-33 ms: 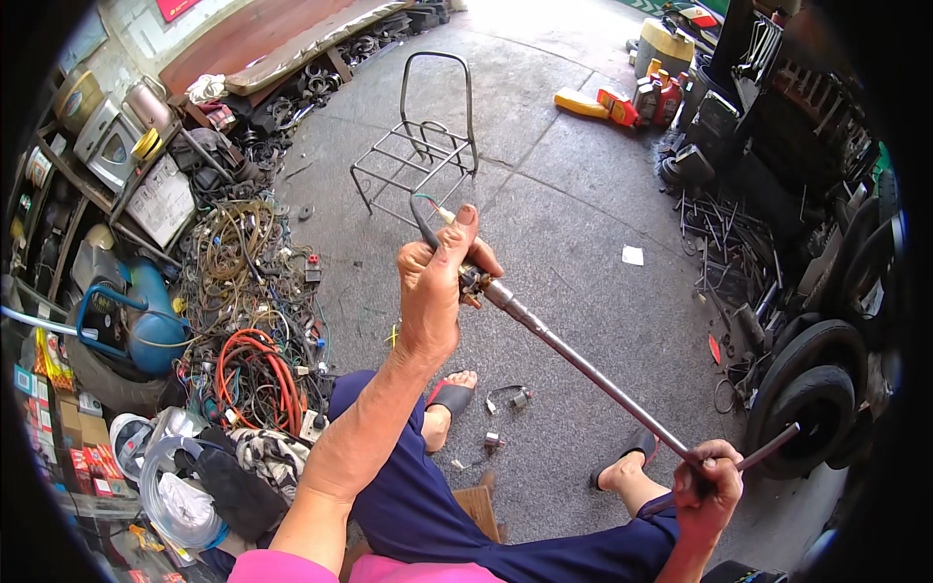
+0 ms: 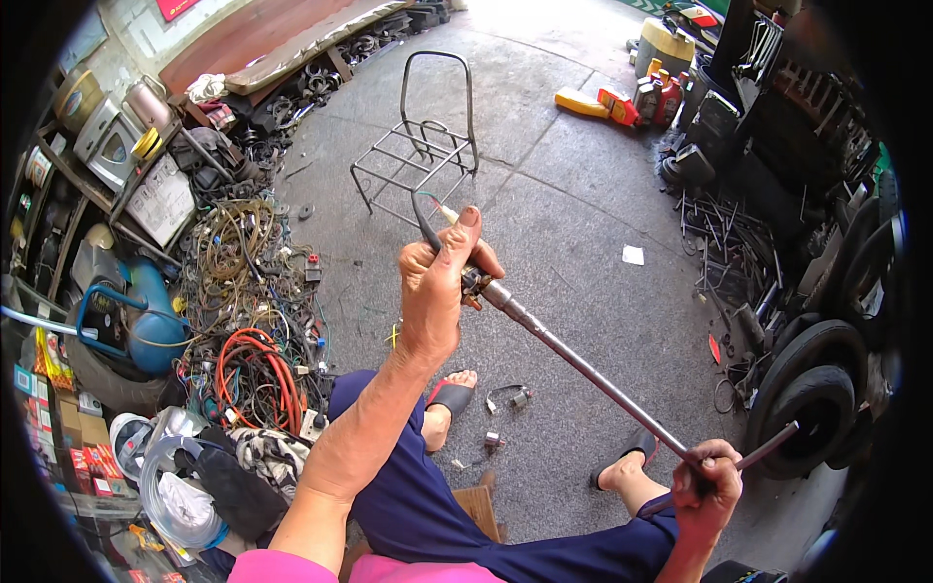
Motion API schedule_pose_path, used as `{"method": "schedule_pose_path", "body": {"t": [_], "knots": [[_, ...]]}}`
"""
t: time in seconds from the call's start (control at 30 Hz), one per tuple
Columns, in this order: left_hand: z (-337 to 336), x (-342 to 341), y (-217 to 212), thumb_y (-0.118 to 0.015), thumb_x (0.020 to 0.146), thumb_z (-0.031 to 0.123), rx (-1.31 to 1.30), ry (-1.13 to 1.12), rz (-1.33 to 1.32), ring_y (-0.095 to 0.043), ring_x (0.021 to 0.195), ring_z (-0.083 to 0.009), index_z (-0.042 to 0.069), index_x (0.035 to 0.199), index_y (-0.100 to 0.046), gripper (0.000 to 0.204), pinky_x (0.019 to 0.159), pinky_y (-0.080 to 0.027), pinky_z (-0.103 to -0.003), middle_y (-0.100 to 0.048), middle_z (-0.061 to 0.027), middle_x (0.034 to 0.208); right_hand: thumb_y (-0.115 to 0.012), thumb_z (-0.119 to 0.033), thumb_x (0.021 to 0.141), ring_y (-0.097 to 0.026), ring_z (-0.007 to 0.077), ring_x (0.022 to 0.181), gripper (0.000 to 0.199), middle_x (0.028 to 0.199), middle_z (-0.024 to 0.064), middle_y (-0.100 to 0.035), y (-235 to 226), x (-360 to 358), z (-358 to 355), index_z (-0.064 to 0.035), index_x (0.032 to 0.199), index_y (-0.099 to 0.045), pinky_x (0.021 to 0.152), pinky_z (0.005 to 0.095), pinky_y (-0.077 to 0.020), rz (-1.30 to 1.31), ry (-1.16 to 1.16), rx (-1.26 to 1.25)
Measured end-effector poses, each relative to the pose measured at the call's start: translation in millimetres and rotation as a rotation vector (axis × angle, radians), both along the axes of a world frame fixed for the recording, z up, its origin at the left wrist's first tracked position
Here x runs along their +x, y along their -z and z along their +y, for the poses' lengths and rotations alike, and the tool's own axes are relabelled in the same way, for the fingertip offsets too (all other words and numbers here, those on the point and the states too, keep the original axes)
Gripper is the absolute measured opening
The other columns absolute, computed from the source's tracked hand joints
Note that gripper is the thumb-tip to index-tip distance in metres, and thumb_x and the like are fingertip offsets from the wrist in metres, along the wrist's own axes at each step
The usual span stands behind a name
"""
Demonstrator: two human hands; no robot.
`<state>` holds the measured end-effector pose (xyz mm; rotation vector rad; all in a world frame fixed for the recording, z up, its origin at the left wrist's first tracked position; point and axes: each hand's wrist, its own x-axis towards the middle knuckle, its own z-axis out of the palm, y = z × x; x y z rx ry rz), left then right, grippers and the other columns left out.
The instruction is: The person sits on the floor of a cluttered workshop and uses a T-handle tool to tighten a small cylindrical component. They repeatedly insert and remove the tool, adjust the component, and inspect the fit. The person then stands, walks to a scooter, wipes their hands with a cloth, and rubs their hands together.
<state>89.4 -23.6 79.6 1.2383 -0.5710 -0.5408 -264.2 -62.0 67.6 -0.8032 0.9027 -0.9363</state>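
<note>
My left hand is closed around a small metal part, most of which the fingers hide. A black-sleeved cable with thin wires and a pale connector sticks up beside the thumb. A long T-handle socket wrench slants down to the right, its socket end against the part. My right hand wraps around the wrench's crossbar, where it meets the shaft. On the floor below lie two small metal parts, one of them with a wire.
A black metal rack frame stands ahead on the floor. Tangled cables and a blue tank crowd the left. At the right are tyres and metal rods. Red and yellow bottles lie farther off. A wooden stool shows below me.
</note>
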Motion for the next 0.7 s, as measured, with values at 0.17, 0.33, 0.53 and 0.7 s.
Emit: {"method": "schedule_pose_path", "body": {"t": [0.17,0.33,0.53,0.7], "knots": [[-1.3,0.5,-1.8,-0.054,0.093,0.043,0.036,0.014,-0.036,-0.048,0.045,-0.005,0.006,0.057,-0.063,0.052,0.039,-0.035,-0.02,-0.057,-0.0018,0.053,-0.046,-0.01,0.076,-0.032,0.01,0.032,0.022,0.049,0.0117,-0.048,-0.6,7.1,-1.8,0.0078,0.08,-0.057,0.032,0.0248,-0.028,0.052,-0.047,0.057],[-5.2,-6.1,-0.4,-0.055,0.093,0.029,0.022,-0.094,-0.145,-0.047,0.045,-0.0042,0.01,0.061,-0.064,0.039,0.035,-0.029,-0.02,-0.059,-0.0002,0.056,-0.047,-0.011,0.079,-0.035,0.0109,0.034,0.031,0.049,0.011,-0.048,-4.1,5.7,-13.5,0.0126,0.094,-0.061,0.039,0.027,-0.0334,-0.121,-0.218,0.159],[-5.9,-13.4,2.0,-0.061,0.09,0.035,0.17,-0.121,-0.15,-0.041,0.044,-0.0042,0.013,0.055,-0.053,0.042,0.037,-0.025,-0.019,-0.051,0.0013,0.054,-0.047,-0.006,0.083,-0.033,0.0047,0.038,0.031,0.068,0.0109,-0.058,-9.6,-1.4,-19.7,0.0116,0.104,-0.061,0.036,0.0203,-0.0245,-0.11,-0.342,0.198],[-7.3,-16.7,10.1,-0.064,0.087,0.035,0.229,-0.006,-0.15,-0.042,0.045,-0.0036,0.011,0.055,-0.053,0.041,0.038,-0.024,-0.019,-0.052,0.0014,0.054,-0.055,-0.009,0.088,-0.037,0.0031,0.043,0.026,0.069,0.0123,-0.059,-6.2,-5.9,-14.5,0.0071,0.108,-0.06,0.04,0.0185,-0.028,-0.077,-0.374,0.131]]}}
